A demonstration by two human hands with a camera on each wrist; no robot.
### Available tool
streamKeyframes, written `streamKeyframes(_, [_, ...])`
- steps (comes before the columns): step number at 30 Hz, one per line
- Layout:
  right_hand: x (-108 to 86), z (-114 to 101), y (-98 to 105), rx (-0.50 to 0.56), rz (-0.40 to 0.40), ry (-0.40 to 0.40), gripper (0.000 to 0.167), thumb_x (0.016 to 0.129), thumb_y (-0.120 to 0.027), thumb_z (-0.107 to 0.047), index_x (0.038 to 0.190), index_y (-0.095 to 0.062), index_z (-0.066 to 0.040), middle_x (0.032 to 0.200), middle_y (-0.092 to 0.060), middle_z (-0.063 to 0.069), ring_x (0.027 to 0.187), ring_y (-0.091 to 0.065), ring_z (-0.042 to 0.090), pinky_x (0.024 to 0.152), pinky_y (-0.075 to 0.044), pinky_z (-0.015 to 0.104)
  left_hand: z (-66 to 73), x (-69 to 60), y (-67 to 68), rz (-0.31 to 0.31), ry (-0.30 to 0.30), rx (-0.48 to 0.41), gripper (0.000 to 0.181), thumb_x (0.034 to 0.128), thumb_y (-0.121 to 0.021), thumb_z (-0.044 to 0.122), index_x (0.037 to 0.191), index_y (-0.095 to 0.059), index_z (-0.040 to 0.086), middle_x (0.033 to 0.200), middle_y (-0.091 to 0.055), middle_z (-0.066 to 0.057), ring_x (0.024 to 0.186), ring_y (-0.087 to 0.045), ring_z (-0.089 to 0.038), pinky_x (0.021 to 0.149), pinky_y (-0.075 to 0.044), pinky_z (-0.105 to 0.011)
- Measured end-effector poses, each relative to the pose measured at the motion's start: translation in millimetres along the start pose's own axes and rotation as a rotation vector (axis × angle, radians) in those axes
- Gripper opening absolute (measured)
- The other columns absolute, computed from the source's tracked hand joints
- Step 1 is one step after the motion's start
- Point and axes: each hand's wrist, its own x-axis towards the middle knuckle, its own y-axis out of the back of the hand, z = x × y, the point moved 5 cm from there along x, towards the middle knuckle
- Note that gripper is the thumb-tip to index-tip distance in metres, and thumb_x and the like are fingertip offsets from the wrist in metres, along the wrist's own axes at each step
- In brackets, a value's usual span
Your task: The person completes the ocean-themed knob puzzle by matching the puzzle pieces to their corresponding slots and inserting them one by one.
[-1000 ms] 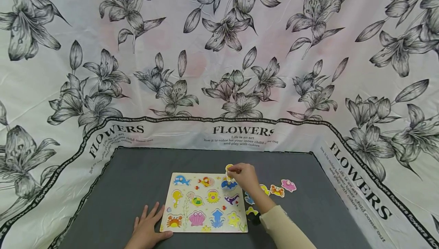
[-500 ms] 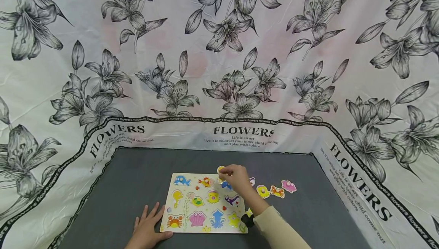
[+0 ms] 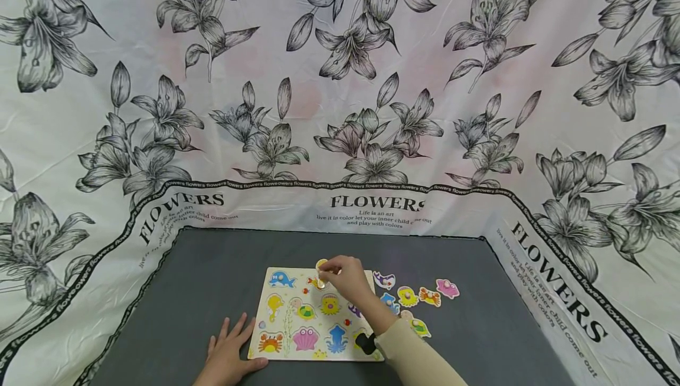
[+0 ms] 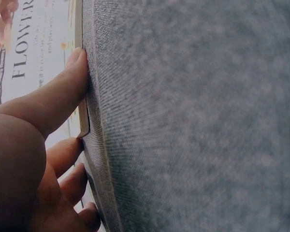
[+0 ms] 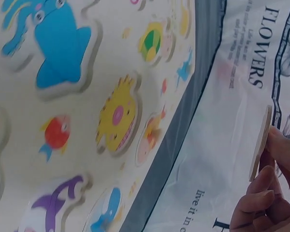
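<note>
A cream board (image 3: 317,317) with printed sea animals lies on the dark table. My left hand (image 3: 227,355) rests at its lower left corner, fingers spread; in the left wrist view the thumb of that hand (image 4: 53,104) touches the board's edge (image 4: 80,116). Above the board's upper part, my right hand (image 3: 347,278) pinches a small yellowish piece (image 3: 321,265). The right wrist view shows this piece (image 5: 261,145) edge-on between thumb and fingers of the right hand (image 5: 268,193), its printed face hidden.
Right of the board lie loose pieces: a purple-and-white one (image 3: 385,280), a yellow one (image 3: 407,297), a crab (image 3: 430,297), a pink shell (image 3: 447,288), a turtle (image 3: 419,327) and a blue one (image 3: 390,303). Flowered cloth (image 3: 372,138) rises behind the table.
My right hand has moved left over the board with the yellowish piece, uncovering loose pieces on the right. My left hand stays in place.
</note>
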Motion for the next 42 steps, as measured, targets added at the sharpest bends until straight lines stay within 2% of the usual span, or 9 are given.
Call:
streamKeyframes(7, [1.1,-6.8,-27.9,0.035,-0.082,-0.084,0.007,0.089,-0.08,-0.02,0.094,-0.083,-0.016,0.088,-0.072,-0.008,0.073,-0.056,0.008,0.058,-0.049,0.022,-0.8,1.2,0.4,-0.02,0.006,0.009,0.112,0.0673,-0.084,0.064,0.153,-0.043,0.005,0.162,-0.026,-0.027,0.147,-0.004,-0.061,0.109,-0.004,-0.082])
streamKeyframes(11, [0.5,-9.1,-46.0,0.027,-0.131,-0.103,0.006,0.088,-0.081,-0.02,0.093,-0.082,-0.017,0.086,-0.07,-0.01,0.07,-0.055,0.006,0.057,-0.048,0.021,-1.6,1.4,0.3,-0.027,0.007,0.013,0.112,0.0683,-0.083,0.064,0.153,-0.043,0.004,0.162,-0.026,-0.028,0.146,-0.004,-0.062,0.109,-0.004,-0.082])
streamKeyframes(20, [1.7,-17.5,-78.4,-0.022,-0.217,-0.145,0.005,0.086,-0.082,-0.021,0.091,-0.082,-0.021,0.084,-0.068,-0.013,0.071,-0.053,0.005,0.06,-0.048,0.02,-0.5,1.1,2.4,0.002,-0.002,-0.034,0.112,0.0668,-0.086,0.061,0.154,-0.043,0.007,0.163,-0.026,-0.025,0.148,-0.003,-0.059,0.11,-0.004,-0.081])
streamKeyframes(27, [3.9,-20.8,-98.5,-0.083,-0.282,-0.11,0.005,0.086,-0.083,-0.021,0.091,-0.082,-0.021,0.083,-0.07,-0.015,0.07,-0.055,0.001,0.064,-0.049,0.018,0.4,-0.6,1.0,0.014,-0.01,-0.03,0.111,0.0666,-0.085,0.061,0.154,-0.043,0.008,0.163,-0.026,-0.024,0.149,-0.003,-0.059,0.109,-0.005,-0.082])
streamKeyframes(42, [6.7,-32.1,-117.2,-0.158,-0.34,-0.071,0.004,0.085,-0.083,-0.019,0.09,-0.082,-0.018,0.079,-0.07,-0.013,0.067,-0.054,-0.001,0.063,-0.047,0.018,2.0,-2.8,3.0,0.015,-0.015,-0.061,0.11,0.0678,-0.086,0.058,0.154,-0.043,0.007,0.164,-0.026,-0.024,0.149,-0.002,-0.058,0.11,-0.003,-0.081])
